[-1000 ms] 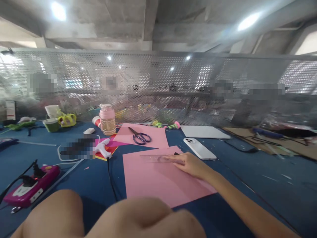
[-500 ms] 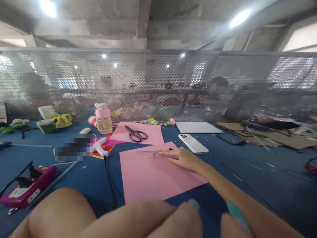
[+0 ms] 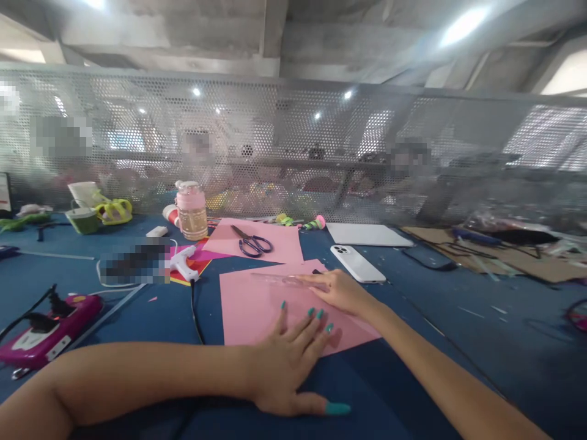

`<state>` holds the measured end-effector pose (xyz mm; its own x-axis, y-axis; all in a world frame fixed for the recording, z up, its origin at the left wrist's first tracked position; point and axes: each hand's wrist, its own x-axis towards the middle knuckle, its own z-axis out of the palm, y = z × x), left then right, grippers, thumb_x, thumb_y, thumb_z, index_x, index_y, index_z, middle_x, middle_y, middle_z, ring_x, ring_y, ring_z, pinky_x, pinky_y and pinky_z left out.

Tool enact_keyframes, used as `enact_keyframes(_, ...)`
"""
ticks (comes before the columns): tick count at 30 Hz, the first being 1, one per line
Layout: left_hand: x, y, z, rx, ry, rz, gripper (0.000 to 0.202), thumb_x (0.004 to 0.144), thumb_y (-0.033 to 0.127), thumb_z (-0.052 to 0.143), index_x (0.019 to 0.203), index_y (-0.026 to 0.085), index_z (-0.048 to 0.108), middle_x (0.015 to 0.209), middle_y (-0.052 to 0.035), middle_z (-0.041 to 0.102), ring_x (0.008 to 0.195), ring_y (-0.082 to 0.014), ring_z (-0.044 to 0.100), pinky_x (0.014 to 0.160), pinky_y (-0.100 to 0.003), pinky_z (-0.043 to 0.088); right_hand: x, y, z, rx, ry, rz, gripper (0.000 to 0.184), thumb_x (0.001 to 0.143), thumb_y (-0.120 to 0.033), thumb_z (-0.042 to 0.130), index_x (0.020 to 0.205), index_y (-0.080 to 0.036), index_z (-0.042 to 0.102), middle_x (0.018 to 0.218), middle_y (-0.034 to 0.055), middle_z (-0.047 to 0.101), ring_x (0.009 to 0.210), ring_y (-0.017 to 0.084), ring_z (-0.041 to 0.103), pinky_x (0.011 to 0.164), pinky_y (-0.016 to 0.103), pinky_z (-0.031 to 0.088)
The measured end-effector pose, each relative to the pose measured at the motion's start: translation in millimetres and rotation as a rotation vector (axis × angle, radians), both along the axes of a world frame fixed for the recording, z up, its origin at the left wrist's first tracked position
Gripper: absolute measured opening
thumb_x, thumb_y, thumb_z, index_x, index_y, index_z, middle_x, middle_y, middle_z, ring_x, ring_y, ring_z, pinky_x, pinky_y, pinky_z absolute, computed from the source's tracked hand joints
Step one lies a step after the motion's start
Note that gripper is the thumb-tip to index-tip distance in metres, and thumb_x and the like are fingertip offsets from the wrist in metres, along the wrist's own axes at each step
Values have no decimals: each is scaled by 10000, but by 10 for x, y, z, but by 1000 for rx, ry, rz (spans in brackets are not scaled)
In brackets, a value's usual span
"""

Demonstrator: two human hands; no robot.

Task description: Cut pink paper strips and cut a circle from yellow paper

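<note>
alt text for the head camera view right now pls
A person's left hand is spread over a pink sheet on a blue table, while the right hand has its fingers on a clear ruler. Beyond are scissors on a second pink sheet, a white phone and a pink-topped bottle.

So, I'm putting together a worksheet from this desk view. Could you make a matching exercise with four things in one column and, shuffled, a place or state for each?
1. Scissors
2. Phone
3. Ruler
4. Left hand

A. See-through, at the right hand
B. Spread out over the nearer pink sheet
C. Lying on the farther pink sheet
D. White, camera lenses facing up

Pairs: 1-C, 2-D, 3-A, 4-B
</note>
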<state>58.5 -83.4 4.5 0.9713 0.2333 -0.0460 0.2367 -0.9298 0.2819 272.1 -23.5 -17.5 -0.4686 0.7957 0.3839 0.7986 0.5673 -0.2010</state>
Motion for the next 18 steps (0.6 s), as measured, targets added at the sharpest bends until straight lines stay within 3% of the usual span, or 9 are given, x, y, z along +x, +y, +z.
enact_keyframes(5,-164,111,69,-86,-6,-89,767,829,517,345,1385,82,46,1444,-181,52,1330,-266,51,1029,-549,-45,7,3,-53,64,-42,-24,438,764,-109,507,1138,-327,572,943,-17,693,699,160,659,693,273,522)
enact_keyframes(10,-174,200,109,-123,14,-136,638,869,414,311,1390,131,75,1450,-140,79,1329,-251,81,1029,-555,-6,-6,-9,-74,116,-96,-47,442,781,-130,497,1164,-346,546,899,-19,702,634,142,637,678,267,510)
enact_keyframes(13,-199,325,202,-185,123,-175,781,799,417,442,1388,109,33,1446,-153,78,1325,-263,52,1032,-544,46,24,-4,-69,130,-100,-58,434,788,-144,492,1172,-342,539,863,-18,706,576,129,612,633,251,499)
enact_keyframes(16,-231,434,306,-207,230,-142,998,651,400,617,1381,59,29,1438,-180,57,1306,-319,10,1023,-541,115,101,17,-60,145,-81,-88,418,795,-155,489,1174,-324,542,840,-7,709,511,121,582,575,240,484)
enact_keyframes(18,-243,462,349,-194,270,-118,1029,606,354,655,1377,37,53,1437,-185,39,1299,-336,0,1016,-538,149,156,33,-56,154,-68,-102,410,797,-156,488,1173,-307,547,859,3,709,489,121,571,559,246,478)
